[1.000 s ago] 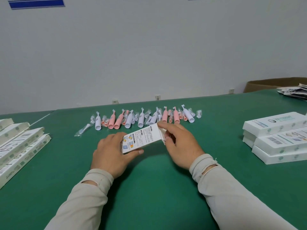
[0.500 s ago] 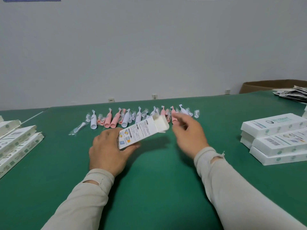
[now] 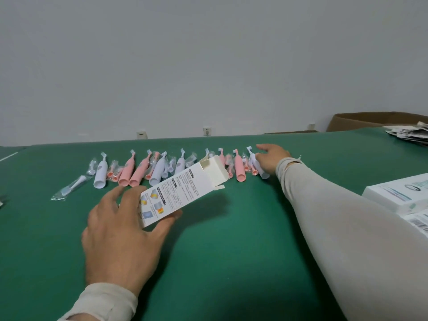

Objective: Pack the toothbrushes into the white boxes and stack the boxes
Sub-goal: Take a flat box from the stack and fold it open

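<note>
Tilting up, the open-ended white box (image 3: 183,188) is clasped by the left hand (image 3: 120,230), ready for loading, while the right hand (image 3: 272,159) closes round a white toothbrush (image 3: 258,165).

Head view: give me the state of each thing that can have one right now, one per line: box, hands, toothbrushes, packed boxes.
Box: end flap open, tilted up off the table, held by the left hand.
Left hand: grips the box's lower end.
Right hand: on the white toothbrush at the row's right end; grip unclear.
White toothbrush: lying on the table.
Other toothbrushes: loose in a row, unpacked.
Packed boxes: closed, stacked at right.
</note>
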Action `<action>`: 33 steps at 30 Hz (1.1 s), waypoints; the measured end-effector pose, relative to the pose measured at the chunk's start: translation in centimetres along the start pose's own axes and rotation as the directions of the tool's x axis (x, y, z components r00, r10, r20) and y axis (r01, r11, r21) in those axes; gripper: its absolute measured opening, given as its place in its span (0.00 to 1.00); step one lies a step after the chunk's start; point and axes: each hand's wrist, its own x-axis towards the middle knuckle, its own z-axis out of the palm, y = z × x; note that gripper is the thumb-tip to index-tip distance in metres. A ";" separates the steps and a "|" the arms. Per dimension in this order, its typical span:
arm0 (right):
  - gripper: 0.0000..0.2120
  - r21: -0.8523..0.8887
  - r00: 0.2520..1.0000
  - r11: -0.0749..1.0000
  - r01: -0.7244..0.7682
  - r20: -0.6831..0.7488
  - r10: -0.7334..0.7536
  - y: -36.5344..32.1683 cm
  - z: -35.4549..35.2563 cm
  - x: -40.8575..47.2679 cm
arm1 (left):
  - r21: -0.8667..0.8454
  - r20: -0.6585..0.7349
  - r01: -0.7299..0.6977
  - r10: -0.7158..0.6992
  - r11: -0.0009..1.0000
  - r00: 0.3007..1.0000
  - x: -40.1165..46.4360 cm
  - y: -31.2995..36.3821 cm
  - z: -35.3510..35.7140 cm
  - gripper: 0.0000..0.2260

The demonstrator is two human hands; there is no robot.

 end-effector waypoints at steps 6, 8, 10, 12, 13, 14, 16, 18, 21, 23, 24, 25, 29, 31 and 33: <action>0.16 -0.138 0.999 0.990 -0.012 0.028 0.017 0.5 1.2 2.9 | -0.005 0.033 0.006 -0.006 1.000 0.999 0.3 -0.3 0.3 0.33; 0.14 -0.143 0.998 0.987 -0.068 -0.020 0.066 0.9 1.1 3.6 | -0.019 0.038 0.006 -0.005 1.000 0.999 0.3 -0.3 0.2 0.33; 0.21 -0.175 0.990 0.975 -0.135 -0.070 0.125 1.2 1.0 4.1 | -0.040 0.038 0.003 -0.002 0.999 0.999 0.3 -0.2 0.2 0.33; 0.24 -0.171 0.979 0.968 -0.184 -0.116 0.166 1.5 1.0 3.9 | -0.052 0.041 0.000 0.003 0.999 0.999 0.2 -0.2 0.1 0.33; 0.24 -0.166 0.975 0.965 -0.201 -0.131 0.181 1.5 1.2 3.8 | -0.052 0.043 -0.007 0.009 0.999 0.999 0.1 -0.2 0.1 0.32; 0.24 -0.167 0.971 0.962 -0.218 -0.141 0.195 1.4 1.2 3.6 | -0.049 0.046 -0.017 0.019 0.999 0.999 0.1 -0.1 0.0 0.32; 0.24 -0.191 0.960 0.948 -0.256 -0.166 0.226 1.3 1.0 2.8 | -0.049 0.043 -0.037 0.039 0.998 0.998 0.1 -0.1 0.0 0.34; 0.20 -0.230 0.949 0.930 -0.287 -0.197 0.244 1.2 0.7 1.7 | -0.057 0.030 -0.039 0.041 0.998 0.999 0.1 -0.1 -0.1 0.36; 0.15 -0.285 0.937 0.901 -0.327 -0.226 0.268 1.6 -0.1 -1.9 | -0.063 0.024 -0.035 0.037 0.997 0.999 0.0 0.1 -0.2 0.36; 0.14 -0.300 0.938 0.896 -0.327 -0.215 0.271 1.6 -0.8 -5.8 | -0.063 0.012 -0.044 0.045 0.997 0.999 -0.1 0.3 -0.2 0.33; 0.13 -0.305 0.945 0.899 -0.313 -0.197 0.261 1.4 -1.1 -8.0 | -0.062 0.009 -0.044 0.045 0.997 0.999 -0.1 0.3 -0.4 0.32; 0.13 -0.315 0.953 0.903 -0.291 -0.174 0.246 1.1 -1.2 -10.5 | -0.062 0.012 -0.043 0.044 0.997 0.999 -0.1 0.3 -0.6 0.32; 0.18 -0.369 0.989 0.918 -0.145 -0.081 0.124 -1.5 -0.1 -19.8 | -0.092 0.011 -0.042 0.043 0.995 0.999 -0.7 0.2 -1.8 0.31; 0.18 -0.387 0.999 0.922 -0.029 -0.033 0.017 -3.2 1.2 -22.9 | -0.135 -0.020 -0.025 0.022 0.991 1.000 -1.4 0.0 -2.6 0.30; 0.16 -0.388 0.997 0.919 0.070 -0.004 -0.078 -4.7 2.3 -24.5 | -0.139 -0.040 -0.008 0.002 0.990 0.999 -2.2 -0.5 -3.4 0.30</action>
